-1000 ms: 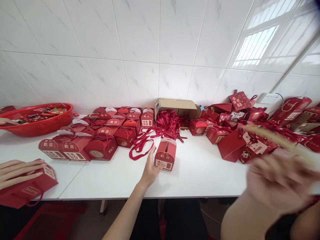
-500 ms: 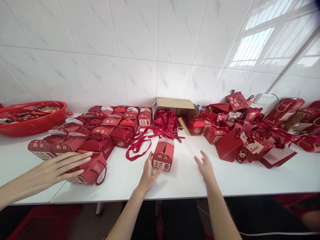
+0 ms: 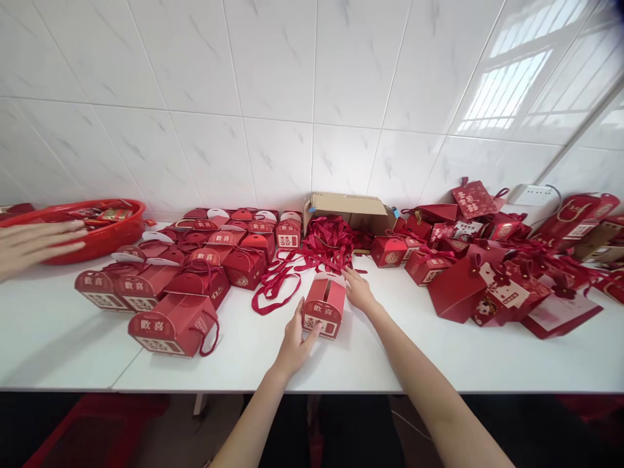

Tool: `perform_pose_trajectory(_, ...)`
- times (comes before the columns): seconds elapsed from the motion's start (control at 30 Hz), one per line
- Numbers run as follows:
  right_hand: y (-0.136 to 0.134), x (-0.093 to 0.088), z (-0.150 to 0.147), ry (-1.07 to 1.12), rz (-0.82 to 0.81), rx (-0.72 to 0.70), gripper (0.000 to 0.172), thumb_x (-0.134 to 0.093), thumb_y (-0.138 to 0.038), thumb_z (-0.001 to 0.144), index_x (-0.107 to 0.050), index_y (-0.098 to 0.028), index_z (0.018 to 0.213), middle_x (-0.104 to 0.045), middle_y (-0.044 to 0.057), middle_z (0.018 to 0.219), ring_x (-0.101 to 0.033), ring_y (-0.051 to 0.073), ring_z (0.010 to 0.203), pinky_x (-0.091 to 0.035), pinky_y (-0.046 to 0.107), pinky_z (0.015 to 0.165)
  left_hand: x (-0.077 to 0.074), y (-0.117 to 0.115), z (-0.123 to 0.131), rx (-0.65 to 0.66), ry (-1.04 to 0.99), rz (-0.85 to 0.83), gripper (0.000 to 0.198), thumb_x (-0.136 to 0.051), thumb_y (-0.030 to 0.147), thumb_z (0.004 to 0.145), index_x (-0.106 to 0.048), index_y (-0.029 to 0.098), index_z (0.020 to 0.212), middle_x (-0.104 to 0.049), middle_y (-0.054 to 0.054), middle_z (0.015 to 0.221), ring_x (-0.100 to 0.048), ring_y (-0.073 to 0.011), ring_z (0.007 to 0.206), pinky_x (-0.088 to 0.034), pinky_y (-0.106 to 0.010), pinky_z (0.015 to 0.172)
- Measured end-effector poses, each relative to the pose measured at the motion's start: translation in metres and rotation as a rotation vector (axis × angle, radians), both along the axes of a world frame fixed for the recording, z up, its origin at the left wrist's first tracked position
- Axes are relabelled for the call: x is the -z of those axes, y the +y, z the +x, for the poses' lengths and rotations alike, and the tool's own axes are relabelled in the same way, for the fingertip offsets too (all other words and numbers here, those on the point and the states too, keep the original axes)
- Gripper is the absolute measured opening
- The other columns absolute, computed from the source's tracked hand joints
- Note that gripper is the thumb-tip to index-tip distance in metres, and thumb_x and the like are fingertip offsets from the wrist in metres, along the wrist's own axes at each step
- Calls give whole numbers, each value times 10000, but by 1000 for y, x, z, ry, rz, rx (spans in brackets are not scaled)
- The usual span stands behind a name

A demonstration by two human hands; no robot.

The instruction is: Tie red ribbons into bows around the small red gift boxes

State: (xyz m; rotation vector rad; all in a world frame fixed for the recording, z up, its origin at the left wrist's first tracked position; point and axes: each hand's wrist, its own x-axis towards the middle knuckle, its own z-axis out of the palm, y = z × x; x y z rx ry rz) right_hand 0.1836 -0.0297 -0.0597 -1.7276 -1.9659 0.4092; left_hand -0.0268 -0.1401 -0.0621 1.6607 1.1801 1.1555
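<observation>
A small red gift box (image 3: 324,305) with white print stands on the white table in front of me. My left hand (image 3: 296,341) grips its left side, with the thumb across the lower front. At the box's back right corner is my right hand (image 3: 358,289), fingers reaching toward the ribbons and apart from one another; nothing shows in it. Just behind the box lie loose dark red ribbons (image 3: 331,239), heaped at an open cardboard box (image 3: 346,203).
Rows of red boxes (image 3: 197,279) stand to the left, one (image 3: 173,325) near the front edge. Beyond them is a red basin (image 3: 114,237) of packets, with another person's hand (image 3: 41,244) before it. Red bags (image 3: 458,286) pile up at the right.
My right hand has moved left to the gift box and ribbons. The other person's hand has left the front left box and moved toward the basin. The view has shifted slightly.
</observation>
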Motion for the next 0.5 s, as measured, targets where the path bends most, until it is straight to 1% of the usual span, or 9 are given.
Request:
perform_pose_trajectory(0.07, 9, 1, -6, -29, -7, -15, 492, -432, -146, 877, -463, -212, 1364, -366, 93, 1497, -274, 245, 1402, -212, 467, 1108, -1, 0, 0, -4, 7, 10, 686, -510, 358, 895, -174, 222, 1478, -540, -122, 1351, -520, -238, 1235, -418, -424, 1036)
perform_pose_trajectory(0.13, 9, 6, -10, -22, 2, 1, 441, -424, -162, 890, -512, -195, 1320, -436, 118, 1450, -299, 256, 1389, -131, 508, 1116, -3, -1, 0, -15, 18, 13, 679, -511, 354, 891, -190, 219, 1474, -543, -122, 1347, -523, -239, 1232, -423, -422, 1031)
perform_pose_trajectory(0.2, 1, 12, -12, 16, 29, 32, 398, -415, -157, 890, -567, -194, 1255, -508, 119, 1391, -322, 263, 1376, -35, 550, 1113, -4, -1, 0, -11, 29, 12, 671, -501, 358, 895, -191, 216, 1473, -532, -123, 1357, -515, -232, 1241, -425, -409, 1031)
perform_pose_trajectory(0.27, -12, 15, -10, 76, 63, 58, 369, -425, -145, 873, -612, -211, 1185, -566, 96, 1334, -350, 265, 1360, 14, 577, 1106, -4, -1, 0, -3, 43, 4, 670, -493, 367, 898, -185, 215, 1473, -521, -124, 1367, -509, -226, 1247, -425, -399, 1031)
perform_pose_trajectory(0.3, -20, 15, -7, 113, 80, 67, 356, -436, -144, 860, -630, -216, 1150, -592, 87, 1304, -382, 266, 1340, -3, 581, 1108, -4, -1, 0, 0, 48, -2, 674, -492, 373, 899, -177, 216, 1474, -516, -124, 1371, -507, -223, 1249, -425, -395, 1031)
perform_pose_trajectory(0.33, -29, 14, -4, 156, 97, 76, 340, -450, -149, 848, -647, -216, 1117, -617, 84, 1269, -436, 266, 1300, -56, 576, 1113, -3, -1, 0, 1, 50, -8, 681, -492, 379, 898, -167, 219, 1475, -508, -124, 1378, -503, -221, 1252, -423, -393, 1032)
perform_pose_trajectory(0.4, -52, 8, 6, 256, 134, 103, 293, -480, -191, 830, -674, -203, 1050, -665, 92, 1182, -566, 261, 1156, -253, 528, 1085, -1, 0, -1, 4, 38, -24, 699, -497, 390, 896, -144, 229, 1476, -490, -124, 1395, -496, -221, 1259, -419, -390, 1036)
perform_pose_trajectory(0.47, -83, 0, 20, 370, 174, 149, 254, -503, -282, 830, -691, -194, 977, -702, 103, 1074, -648, 250, 981, -450, 445, 946, 3, 0, -2, -10, 28, -23, 729, -519, 400, 883, -126, 237, 1476, -436, -129, 1437, -459, -232, 1295, -401, -397, 1053)
perform_pose_trajectory(0.5, -101, -4, 29, 427, 198, 184, 264, -504, -339, 837, -692, -194, 951, -713, 106, 1025, -657, 255, 947, -491, 425, 888, 4, -1, -2, -31, 33, 0, 755, -543, 405, 869, -124, 238, 1474, -390, -135, 1466, -419, -245, 1326, -382, -408, 1069)
